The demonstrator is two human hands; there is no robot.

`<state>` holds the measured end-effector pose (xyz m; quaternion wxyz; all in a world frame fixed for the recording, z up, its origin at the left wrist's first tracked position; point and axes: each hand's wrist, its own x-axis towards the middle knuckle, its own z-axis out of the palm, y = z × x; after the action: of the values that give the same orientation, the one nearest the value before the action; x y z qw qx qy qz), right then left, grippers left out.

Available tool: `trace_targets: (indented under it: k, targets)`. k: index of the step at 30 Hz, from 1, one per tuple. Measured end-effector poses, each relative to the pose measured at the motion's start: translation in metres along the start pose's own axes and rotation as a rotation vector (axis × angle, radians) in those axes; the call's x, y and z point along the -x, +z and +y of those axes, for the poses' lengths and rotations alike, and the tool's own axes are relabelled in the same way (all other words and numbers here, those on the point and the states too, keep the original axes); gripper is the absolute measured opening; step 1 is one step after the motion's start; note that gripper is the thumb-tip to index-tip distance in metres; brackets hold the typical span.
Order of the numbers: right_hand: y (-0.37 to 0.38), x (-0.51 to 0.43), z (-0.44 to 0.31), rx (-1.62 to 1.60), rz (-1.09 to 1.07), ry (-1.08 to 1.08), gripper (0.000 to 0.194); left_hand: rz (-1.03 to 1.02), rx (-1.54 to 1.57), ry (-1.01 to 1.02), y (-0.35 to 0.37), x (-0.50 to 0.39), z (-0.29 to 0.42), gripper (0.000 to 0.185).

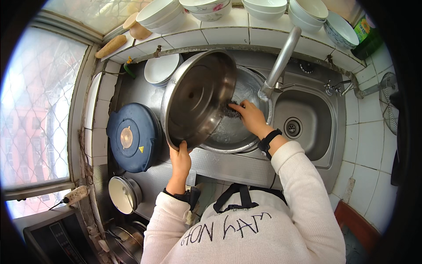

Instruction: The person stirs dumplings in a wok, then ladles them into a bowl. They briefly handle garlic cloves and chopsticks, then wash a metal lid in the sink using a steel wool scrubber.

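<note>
My left hand (181, 163) grips the near rim of a large stainless steel basin (197, 95), which is tilted up on its side. In my right hand (249, 116) is a dark steel wool scourer (230, 110), held at the basin's right edge. Beneath them a second, wide metal basin (230, 135) with water in it sits in the left sink bowl. The metal faucet (280, 66) reaches over this lower basin's right side.
The right sink bowl (308, 122) has a drain. Left of the basins lie a blue round lid (132, 137), stacked white plates (161, 69) and a pot (122, 194). Stacked bowls (263, 8) line the tiled ledge (227, 35), above a wall pipe (204, 49).
</note>
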<state>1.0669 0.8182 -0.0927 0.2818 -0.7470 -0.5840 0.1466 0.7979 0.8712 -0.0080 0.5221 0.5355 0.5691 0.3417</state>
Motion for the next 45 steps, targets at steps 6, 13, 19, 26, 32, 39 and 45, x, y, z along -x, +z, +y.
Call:
trace_targets:
  k: [6, 13, 19, 26, 32, 39, 45]
  targets:
    - [0.004, -0.006, 0.03, 0.25, 0.111, 0.171, 0.041, 0.028, 0.076, -0.021, -0.004, -0.004, 0.006, 0.046]
    - [0.037, 0.005, 0.02, 0.472, -0.439, 0.251, 0.028, 0.016, 0.101, -0.167, 0.0, -0.009, 0.008, 0.046]
    - [-0.006, -0.013, -0.045, -0.434, -0.16, 0.26, 0.039, -0.077, 0.113, -0.268, 0.001, -0.013, -0.001, 0.049]
    - [-0.01, -0.028, -0.148, -0.71, 0.115, -0.175, 0.041, -0.255, 0.092, -0.254, 0.029, 0.001, 0.004, 0.037]
    - [0.013, -0.002, -0.091, -0.202, -0.198, -0.292, 0.036, -0.222, 0.118, -0.203, 0.022, -0.001, 0.006, 0.034]
    - [0.011, -0.019, 0.004, 0.42, 0.043, 0.035, 0.024, -0.123, 0.075, -0.113, 0.012, 0.0, -0.018, 0.043]
    - [0.021, 0.004, 0.026, 0.403, -0.142, 0.242, 0.027, -0.094, 0.186, -0.157, 0.006, -0.006, -0.008, 0.048]
